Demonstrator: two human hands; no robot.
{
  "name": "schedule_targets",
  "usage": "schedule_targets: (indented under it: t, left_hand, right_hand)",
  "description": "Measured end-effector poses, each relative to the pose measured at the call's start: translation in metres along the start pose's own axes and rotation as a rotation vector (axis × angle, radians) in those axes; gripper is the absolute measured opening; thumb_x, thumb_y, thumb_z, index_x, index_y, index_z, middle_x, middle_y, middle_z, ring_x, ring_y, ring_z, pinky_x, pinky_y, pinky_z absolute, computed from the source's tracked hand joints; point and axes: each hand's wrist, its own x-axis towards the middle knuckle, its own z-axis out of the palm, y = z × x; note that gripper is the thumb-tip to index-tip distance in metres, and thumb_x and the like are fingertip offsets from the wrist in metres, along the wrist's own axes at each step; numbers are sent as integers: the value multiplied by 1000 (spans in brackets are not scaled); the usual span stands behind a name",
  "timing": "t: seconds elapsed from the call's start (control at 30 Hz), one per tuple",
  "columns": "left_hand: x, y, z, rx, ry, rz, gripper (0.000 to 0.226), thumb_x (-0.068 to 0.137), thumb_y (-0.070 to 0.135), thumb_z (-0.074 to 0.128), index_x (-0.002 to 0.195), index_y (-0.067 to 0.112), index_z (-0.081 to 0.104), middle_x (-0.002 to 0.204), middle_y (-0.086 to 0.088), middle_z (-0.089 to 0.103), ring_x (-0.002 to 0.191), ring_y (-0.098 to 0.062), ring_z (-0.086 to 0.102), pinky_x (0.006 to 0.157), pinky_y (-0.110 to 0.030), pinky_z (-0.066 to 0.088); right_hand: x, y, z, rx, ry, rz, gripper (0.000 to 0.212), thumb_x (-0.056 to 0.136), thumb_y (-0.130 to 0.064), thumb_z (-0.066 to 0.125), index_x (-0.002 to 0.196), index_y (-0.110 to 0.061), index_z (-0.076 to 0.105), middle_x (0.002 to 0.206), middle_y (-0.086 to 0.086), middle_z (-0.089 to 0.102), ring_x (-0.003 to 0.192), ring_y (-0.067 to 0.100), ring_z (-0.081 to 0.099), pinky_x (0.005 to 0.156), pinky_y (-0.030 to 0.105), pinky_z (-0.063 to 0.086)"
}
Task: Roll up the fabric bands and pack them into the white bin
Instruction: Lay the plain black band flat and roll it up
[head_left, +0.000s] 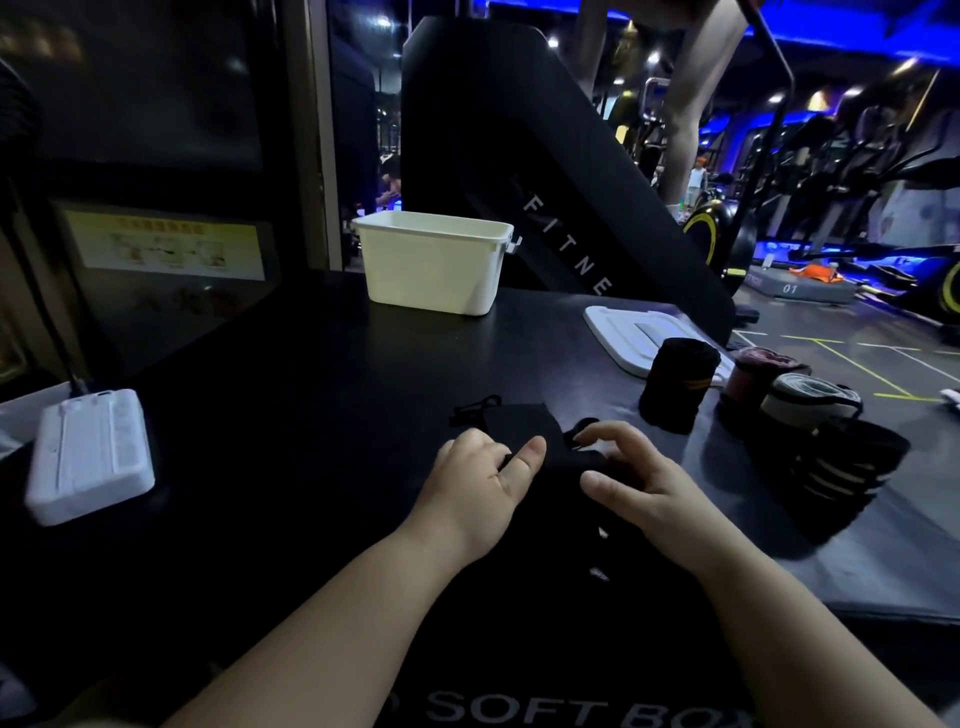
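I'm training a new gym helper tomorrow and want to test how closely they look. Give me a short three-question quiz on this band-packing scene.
1. True or false: the white bin has its lid on.
2. Where do the rolled bands in view stand? A) left of the hands B) right of the hands C) on top of the bin
3. Fill in: the left hand and right hand both work on a ___ fabric band.

Key: 1 false, the lid lies off to the bin's right; 2 B; 3 black.
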Motion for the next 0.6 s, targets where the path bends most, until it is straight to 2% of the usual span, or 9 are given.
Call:
schedule_targets:
  t: [0.1, 0.17, 0.23, 0.3, 0.37, 0.43, 0.5, 0.6]
  left_hand:
    - [-1, -1, 2, -24, 20, 0, 53, 93, 59, 40, 62, 17, 44, 90, 10, 47, 100, -15, 49, 90, -32, 45]
    - [0, -4, 4, -47, 39, 40, 33, 94, 55, 44, 83, 26, 55, 100, 11, 50, 106, -14, 47, 94, -32, 43]
    - [-1, -6, 4, -94, 49, 99, 19, 96, 46, 49, 106, 32, 57, 108, 14, 52, 110, -12, 46, 97, -30, 40]
    - [-3, -8, 2, -110, 15, 145, 17, 95, 42, 54, 111, 35, 57, 111, 19, 52, 116, -9, 44, 98, -28, 39]
    - [-5, -9, 1, -100, -24, 149, 26, 92, 43, 59, 116, 35, 55, 115, 22, 49, 121, -7, 41, 102, -29, 37]
    - [-5, -7, 0, -86, -39, 133, 32, 91, 44, 60, 121, 34, 54, 115, 24, 45, 123, -6, 39, 106, -30, 36]
    - [-4, -5, -2, -72, -44, 105, 34, 93, 43, 56, 125, 31, 53, 116, 22, 45, 125, -7, 39, 107, -30, 34]
    - [-3, -1, -4, -58, -46, 61, 36, 97, 42, 51, 129, 25, 53, 122, 15, 47, 127, -8, 37, 106, -24, 30]
  right_hand:
    - [-1, -5, 3, 40, 6, 26, 42, 70, -58, 69, 105, -39, 60, 98, 4, 66, 90, 30, 65, 87, 49, 50]
    - [1, -6, 4, 9, 24, 47, 39, 71, -59, 67, 103, -38, 61, 93, 6, 66, 86, 28, 64, 85, 46, 51]
    - [3, -7, 6, -34, 48, 54, 25, 80, -50, 70, 99, -36, 63, 88, 5, 65, 79, 17, 62, 80, 37, 49]
    - [3, -9, 7, -69, 85, 54, 10, 87, -36, 70, 94, -33, 65, 82, 1, 65, 72, 5, 58, 74, 24, 45]
    - [2, -11, 8, -99, 125, 58, 6, 86, -33, 70, 91, -32, 66, 77, -5, 64, 67, 0, 56, 69, 18, 43]
    - [3, -12, 9, -124, 152, 57, 9, 84, -41, 72, 89, -36, 66, 81, -9, 65, 69, 0, 58, 71, 20, 45]
    - [3, -11, 8, -163, 141, 33, 19, 76, -53, 66, 92, -43, 65, 97, -15, 64, 78, 1, 60, 75, 19, 45]
    - [0, -8, 4, -111, 30, -10, 42, 69, -58, 65, 110, -54, 60, 120, -23, 57, 97, 1, 59, 81, 16, 46]
